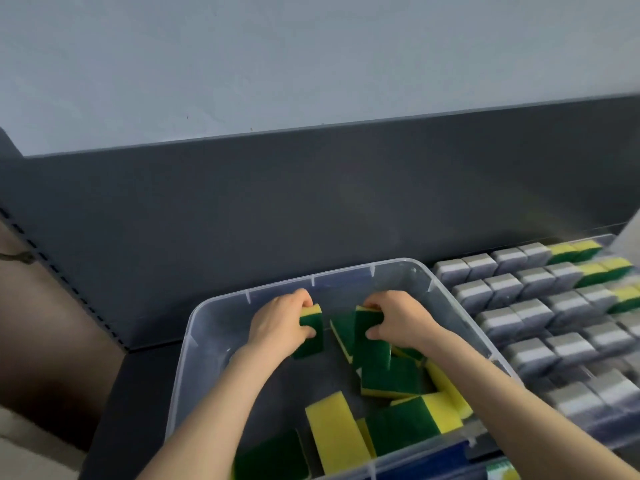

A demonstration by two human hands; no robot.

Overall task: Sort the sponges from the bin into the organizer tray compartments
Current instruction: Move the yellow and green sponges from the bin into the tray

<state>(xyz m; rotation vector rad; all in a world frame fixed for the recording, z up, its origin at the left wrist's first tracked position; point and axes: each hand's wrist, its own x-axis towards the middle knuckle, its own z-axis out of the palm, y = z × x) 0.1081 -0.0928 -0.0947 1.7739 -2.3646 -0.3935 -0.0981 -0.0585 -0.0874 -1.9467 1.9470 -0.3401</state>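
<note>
Head view: a green-and-yellow sponge (311,341) is gripped on end in the left hand (280,322), with the thumb pressed on its green face and the fingers curled over its top. A second sponge (372,351) of the same kind is held upright in the right hand (398,318) in the same way, near the first but apart from it. Whether its lower end touches the pile below cannot be told. Both hands are seen inside a clear plastic bin (214,306), toward its far side. More loose sponges (398,427) are scattered across the near and right parts of the bin floor, some green side up, one with its yellow face (334,431) turned upward. Just beside the bin on the right, the organizer tray (606,238) is packed with rows of grey sponges (540,327), and a few green-and-yellow pieces (588,251) are set at its far right end. Everything is backed by a dark shelf panel (311,202) under a pale wall (311,64).
</note>
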